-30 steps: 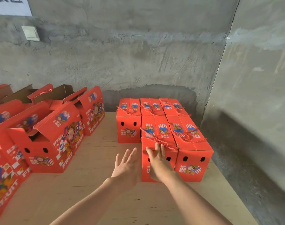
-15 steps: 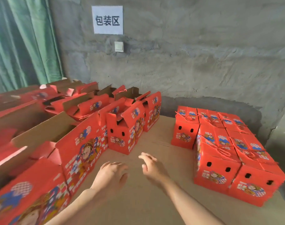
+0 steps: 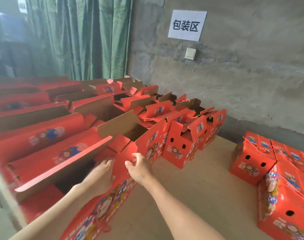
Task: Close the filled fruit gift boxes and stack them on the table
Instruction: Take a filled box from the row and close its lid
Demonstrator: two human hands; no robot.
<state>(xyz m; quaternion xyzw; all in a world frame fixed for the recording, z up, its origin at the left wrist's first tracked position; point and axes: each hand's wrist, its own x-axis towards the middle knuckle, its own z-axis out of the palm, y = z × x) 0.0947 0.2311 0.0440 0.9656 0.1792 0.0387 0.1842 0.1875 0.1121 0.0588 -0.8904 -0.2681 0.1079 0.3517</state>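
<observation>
The open box stands at the near left of the bench. The right hand pinches its end flap with curled fingers. The left hand touches the flap, but because of blur I cannot tell if it grips. Filled, the box is probably heavy and its cardboard bends easily, so hold it low. Other boxes crowd just beside.

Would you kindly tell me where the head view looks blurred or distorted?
In the head view, the open boxes at far left smear with motion blur; the wall sign is crisp; the closed boxes at right bow from wide-angle distortion; no glare.
</observation>
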